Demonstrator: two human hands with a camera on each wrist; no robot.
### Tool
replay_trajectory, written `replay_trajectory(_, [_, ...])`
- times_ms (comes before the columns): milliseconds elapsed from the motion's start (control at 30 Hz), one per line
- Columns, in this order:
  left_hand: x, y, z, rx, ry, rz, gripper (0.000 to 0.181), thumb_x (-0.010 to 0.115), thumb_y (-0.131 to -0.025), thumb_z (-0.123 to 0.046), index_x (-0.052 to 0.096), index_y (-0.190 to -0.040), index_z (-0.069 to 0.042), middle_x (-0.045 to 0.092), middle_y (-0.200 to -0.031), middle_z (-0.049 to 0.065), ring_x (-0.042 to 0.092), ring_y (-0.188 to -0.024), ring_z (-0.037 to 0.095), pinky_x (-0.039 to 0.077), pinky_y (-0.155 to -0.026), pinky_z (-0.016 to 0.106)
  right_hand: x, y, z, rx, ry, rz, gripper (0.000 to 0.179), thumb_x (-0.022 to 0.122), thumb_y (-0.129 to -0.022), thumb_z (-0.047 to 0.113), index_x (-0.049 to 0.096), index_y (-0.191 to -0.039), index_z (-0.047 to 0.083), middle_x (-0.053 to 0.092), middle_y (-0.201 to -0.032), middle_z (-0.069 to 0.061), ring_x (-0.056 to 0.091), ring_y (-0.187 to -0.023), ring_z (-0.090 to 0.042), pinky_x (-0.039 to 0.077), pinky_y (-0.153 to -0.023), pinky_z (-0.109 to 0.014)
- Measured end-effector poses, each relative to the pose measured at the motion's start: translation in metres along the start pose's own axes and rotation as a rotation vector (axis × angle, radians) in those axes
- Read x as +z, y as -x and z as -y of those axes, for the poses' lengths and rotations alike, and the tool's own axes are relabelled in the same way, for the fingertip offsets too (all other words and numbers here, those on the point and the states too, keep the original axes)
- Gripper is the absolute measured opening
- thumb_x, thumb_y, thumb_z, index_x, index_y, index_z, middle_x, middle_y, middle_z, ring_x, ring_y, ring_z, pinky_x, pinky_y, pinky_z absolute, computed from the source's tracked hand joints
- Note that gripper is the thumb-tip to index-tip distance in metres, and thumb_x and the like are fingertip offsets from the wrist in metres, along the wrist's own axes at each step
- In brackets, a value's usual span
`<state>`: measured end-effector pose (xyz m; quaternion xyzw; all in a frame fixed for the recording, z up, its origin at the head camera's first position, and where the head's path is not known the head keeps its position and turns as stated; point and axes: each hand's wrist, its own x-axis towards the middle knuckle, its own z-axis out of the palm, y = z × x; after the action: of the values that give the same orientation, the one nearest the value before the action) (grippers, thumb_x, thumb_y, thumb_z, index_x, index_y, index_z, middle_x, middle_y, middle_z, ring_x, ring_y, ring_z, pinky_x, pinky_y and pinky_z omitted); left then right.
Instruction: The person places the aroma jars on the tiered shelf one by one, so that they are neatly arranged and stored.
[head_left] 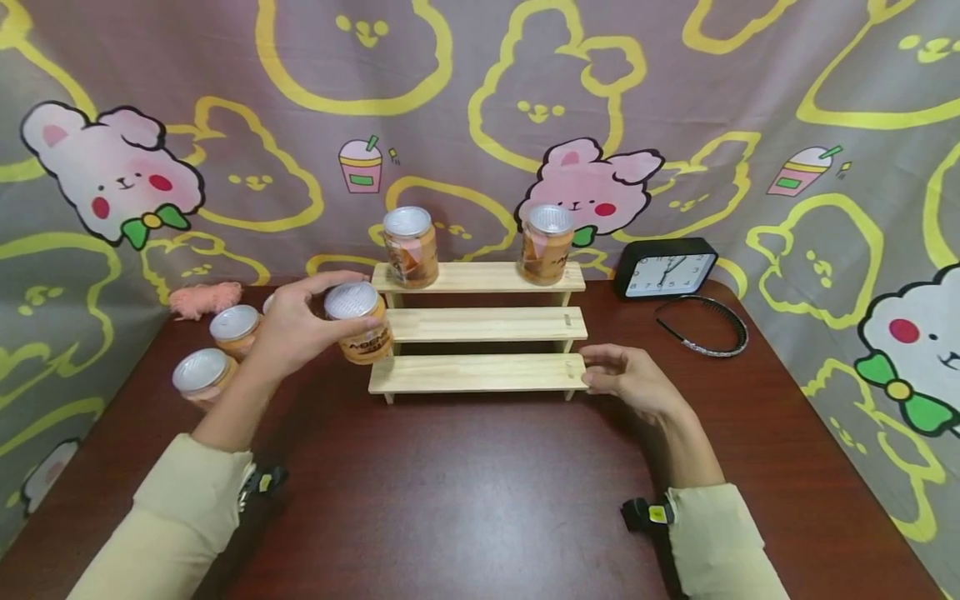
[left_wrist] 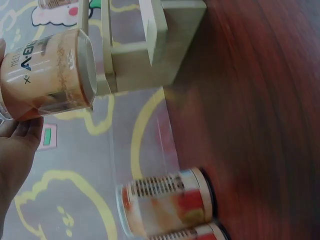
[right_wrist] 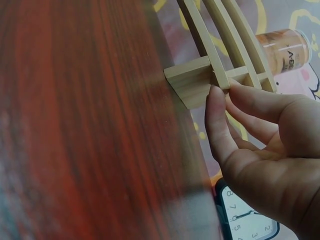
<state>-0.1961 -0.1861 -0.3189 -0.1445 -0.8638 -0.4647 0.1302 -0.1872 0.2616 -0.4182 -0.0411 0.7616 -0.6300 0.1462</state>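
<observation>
My left hand [head_left: 294,323] grips a silver-lidded can [head_left: 367,340] with an orange-brown label, held up at the left end of a three-step wooden shelf [head_left: 476,372]. In the left wrist view that can [left_wrist: 47,75] is tilted sideways in the picture, clear of the wood. With thumb and fingertips, my right hand [head_left: 637,382] pinches the right end of the lowest step, as the right wrist view of the hand [right_wrist: 265,145] shows. Two similar cans, a left one [head_left: 411,248] and a right one [head_left: 546,246], stand on the top step.
More cans stand on the table's left side, including a near one [head_left: 202,375] and one behind it [head_left: 236,327]; another is partly hidden by my hand. Pink yarn [head_left: 206,300] lies at the back left. A black clock [head_left: 666,268] and a headband [head_left: 723,350] sit right of the shelf.
</observation>
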Motion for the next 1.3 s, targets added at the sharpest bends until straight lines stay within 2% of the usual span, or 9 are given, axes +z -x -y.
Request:
replay_trajectory(300, [0.024,-0.012,-0.013,0.091,0.068,0.035,0.055,0.093,-0.074,-0.015,0.072,-0.124,-0.006,0.069,-0.125,0.006,0.061,-0.112,0.017,0.049,-0.083,0.023,-0.001,0.000,0.000,-0.003,-0.010,0.005,0.049,0.064,-0.093,-0.010,0.046,-0.138,-0.018,0.066,-0.112,-0.020,0.066,-0.096,-0.011,0.058,-0.080,-0.029])
replay_trajectory(467, [0.038,-0.016,-0.023,0.113,0.136,0.082,0.055,0.094,-0.073,-0.014,0.072,-0.123,-0.007,0.069,-0.123,0.005,0.062,-0.105,0.017,0.052,-0.082,0.028,-0.001,0.000,0.000,-0.005,-0.016,0.006,0.049,0.065,-0.093,-0.010,0.046,-0.138,-0.019,0.066,-0.111,-0.020,0.066,-0.096,-0.012,0.058,-0.080,-0.030])
replay_trajectory(633, [0.052,-0.021,-0.030,0.124,0.184,0.123,0.055,0.093,-0.073,-0.011,0.070,-0.121,-0.002,0.068,-0.118,0.011,0.063,-0.098,0.021,0.055,-0.079,0.032,-0.001,0.000,0.000,0.000,-0.013,0.003,0.050,0.066,-0.093,-0.008,0.046,-0.138,-0.018,0.067,-0.111,-0.019,0.066,-0.096,-0.011,0.058,-0.080,-0.030])
replay_trajectory(867, [0.070,-0.028,-0.035,0.165,0.208,0.141,0.055,0.094,-0.073,-0.011,0.070,-0.121,0.000,0.068,-0.119,0.012,0.065,-0.097,0.024,0.056,-0.080,0.039,-0.002,0.000,0.002,-0.005,-0.016,0.008,0.048,0.062,-0.094,-0.011,0.044,-0.138,-0.020,0.066,-0.112,-0.021,0.066,-0.095,-0.009,0.058,-0.079,-0.028])
replay_trajectory(1100, [0.082,-0.035,-0.042,0.152,0.258,0.156,0.057,0.094,-0.072,-0.014,0.070,-0.122,0.000,0.069,-0.117,0.011,0.065,-0.095,0.023,0.056,-0.079,0.042,-0.001,0.001,0.003,0.002,-0.021,0.009,0.049,0.063,-0.094,-0.010,0.044,-0.138,-0.020,0.066,-0.112,-0.021,0.066,-0.094,-0.010,0.058,-0.079,-0.029])
replay_trajectory(1300, [0.092,-0.040,-0.045,0.166,0.251,0.154,0.058,0.095,-0.072,-0.016,0.069,-0.121,-0.001,0.068,-0.116,0.010,0.065,-0.096,0.024,0.056,-0.080,0.042,0.000,0.001,0.003,0.001,-0.020,0.009,0.049,0.063,-0.094,-0.010,0.044,-0.138,-0.020,0.065,-0.114,-0.023,0.066,-0.096,-0.010,0.058,-0.079,-0.028])
